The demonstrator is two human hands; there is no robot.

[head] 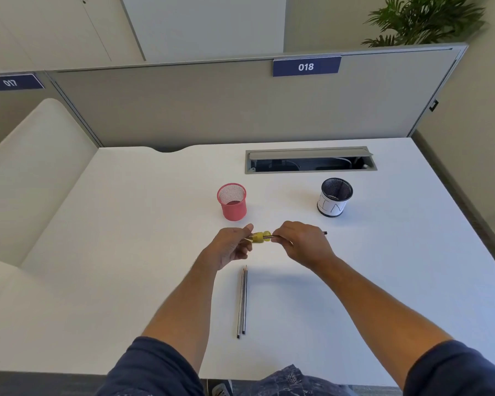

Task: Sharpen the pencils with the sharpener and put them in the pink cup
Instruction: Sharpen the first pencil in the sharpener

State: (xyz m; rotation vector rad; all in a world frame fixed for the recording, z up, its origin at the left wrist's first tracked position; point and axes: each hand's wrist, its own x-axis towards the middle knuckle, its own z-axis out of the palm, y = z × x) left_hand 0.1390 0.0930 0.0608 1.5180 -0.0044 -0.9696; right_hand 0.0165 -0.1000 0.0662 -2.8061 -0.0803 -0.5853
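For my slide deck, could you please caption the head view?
Left hand holds a yellow sharpener while right hand turns a pencil in it.

Single head view: you look forward and down from above the bench's [383, 281] near edge, toward its far partition [212, 110].

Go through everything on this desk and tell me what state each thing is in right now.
Pink cup: upright, empty.
Black cup: upright.
Sharpener: held by left hand, pencil inserted.
Pencil: gripped by right hand, tip in sharpener.
Two pencils: lying side by side on desk.
Cable hatch: lid open.
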